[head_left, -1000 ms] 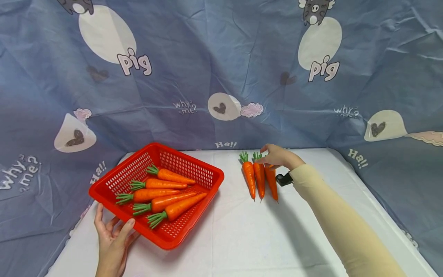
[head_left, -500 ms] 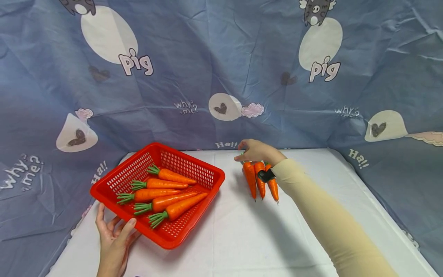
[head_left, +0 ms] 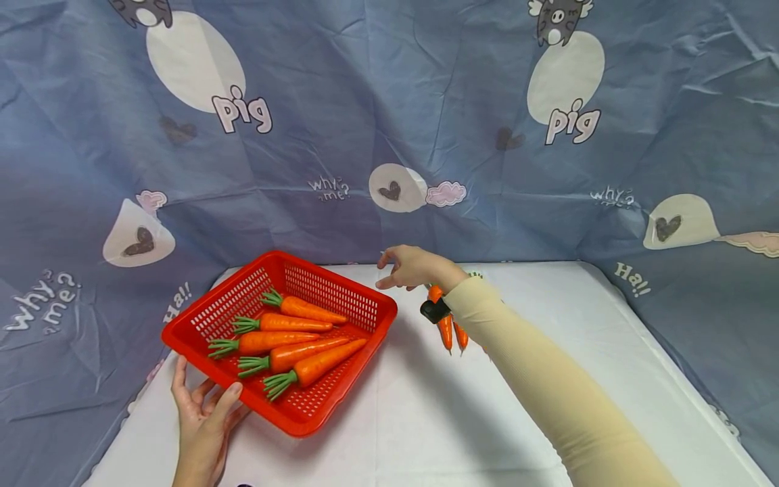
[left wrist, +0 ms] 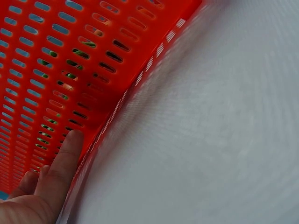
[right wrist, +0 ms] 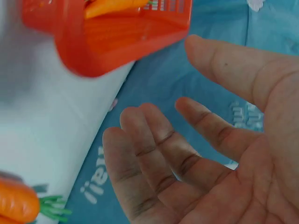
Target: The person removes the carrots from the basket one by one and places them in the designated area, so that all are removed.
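A red perforated plastic basket (head_left: pixel 341 399) stands on the left of the white table with several orange carrots (head_left: pixel 316 366) inside, green tops toward the left. My left hand (head_left: pixel 202 419) holds its near left edge, thumb at the rim and fingers against the outer wall. In the left wrist view, one finger (left wrist: pixel 65 161) lies along the slotted side. My right hand (head_left: pixel 414 266) hovers just past the basket's right corner, fingers spread and holding nothing. Behind its wrist, carrots (head_left: pixel 447 333) lie side by side on the table, partly hidden by the forearm.
A blue cloth (head_left: pixel 316 223) printed with pigs and words hangs behind and beside the table. The white tabletop (head_left: pixel 389 433) stretches in front of the basket and the loose carrots. A black wrist camera (head_left: pixel 435 311) sits on the right wrist.
My right hand has moved left from above the loose carrots to near the basket's right corner. The left hand stays on the basket, and the carrots keep their places.
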`<state>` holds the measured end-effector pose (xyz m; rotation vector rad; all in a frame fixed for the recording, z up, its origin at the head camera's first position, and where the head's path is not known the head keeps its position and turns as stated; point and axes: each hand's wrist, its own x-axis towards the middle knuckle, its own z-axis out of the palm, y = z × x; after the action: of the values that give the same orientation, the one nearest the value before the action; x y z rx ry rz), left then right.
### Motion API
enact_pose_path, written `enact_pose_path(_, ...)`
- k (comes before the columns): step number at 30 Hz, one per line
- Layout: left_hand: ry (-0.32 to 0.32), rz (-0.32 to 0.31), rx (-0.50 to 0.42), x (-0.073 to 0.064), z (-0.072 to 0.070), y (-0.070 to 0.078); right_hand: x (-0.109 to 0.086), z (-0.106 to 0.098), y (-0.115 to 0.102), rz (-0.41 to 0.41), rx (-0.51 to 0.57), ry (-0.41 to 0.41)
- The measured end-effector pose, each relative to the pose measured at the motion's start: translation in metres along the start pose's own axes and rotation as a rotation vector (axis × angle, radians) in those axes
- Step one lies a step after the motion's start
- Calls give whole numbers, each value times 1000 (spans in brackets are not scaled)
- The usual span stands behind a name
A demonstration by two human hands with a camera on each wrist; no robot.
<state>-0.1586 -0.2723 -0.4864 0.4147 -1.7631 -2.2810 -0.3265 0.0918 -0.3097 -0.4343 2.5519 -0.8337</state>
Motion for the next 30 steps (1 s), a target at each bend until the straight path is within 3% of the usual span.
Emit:
enact_pose_path(13,8,-13,9,0,0,2,19,33,-38,-145,-171,-8)
enact_pose_path(30,12,-19,16,0,0,2,38,78,-70,-218,-223,-76)
